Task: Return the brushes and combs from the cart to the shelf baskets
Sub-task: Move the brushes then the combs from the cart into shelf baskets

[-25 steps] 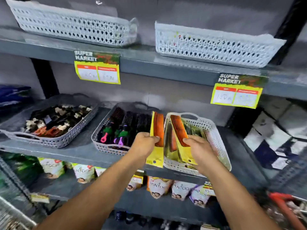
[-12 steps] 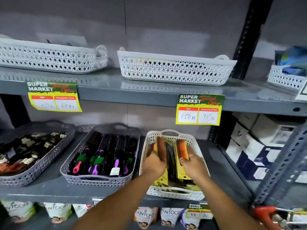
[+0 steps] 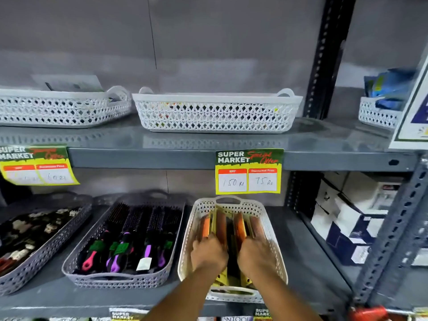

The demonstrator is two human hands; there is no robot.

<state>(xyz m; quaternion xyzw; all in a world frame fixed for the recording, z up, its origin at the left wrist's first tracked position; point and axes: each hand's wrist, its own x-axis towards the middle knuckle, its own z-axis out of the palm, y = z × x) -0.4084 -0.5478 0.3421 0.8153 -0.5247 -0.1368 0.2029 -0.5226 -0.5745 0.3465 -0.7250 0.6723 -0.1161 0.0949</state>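
A cream lattice basket (image 3: 269, 224) on the middle shelf holds several orange combs on yellow cards (image 3: 239, 224), standing on edge. Both my hands are down inside it. My left hand (image 3: 208, 254) is closed on the packs at the left side (image 3: 205, 225). My right hand (image 3: 257, 253) is closed on the packs at the right. A dark gap runs between the two groups. To the left, a grey basket (image 3: 76, 262) is filled with black brushes with pink, purple and green handles (image 3: 129, 239).
A grey tray of hair clips (image 3: 34, 230) sits far left. Two white baskets (image 3: 217, 112) stand on the upper shelf, above yellow price tags (image 3: 249, 172). Boxes (image 3: 352, 218) fill the right bay behind a perforated upright. Something red (image 3: 368, 312) shows at bottom right.
Both hands have lowered the comb packs from above the rim down into the cream basket and pushed deeper. The view has tilted up and shifted right.
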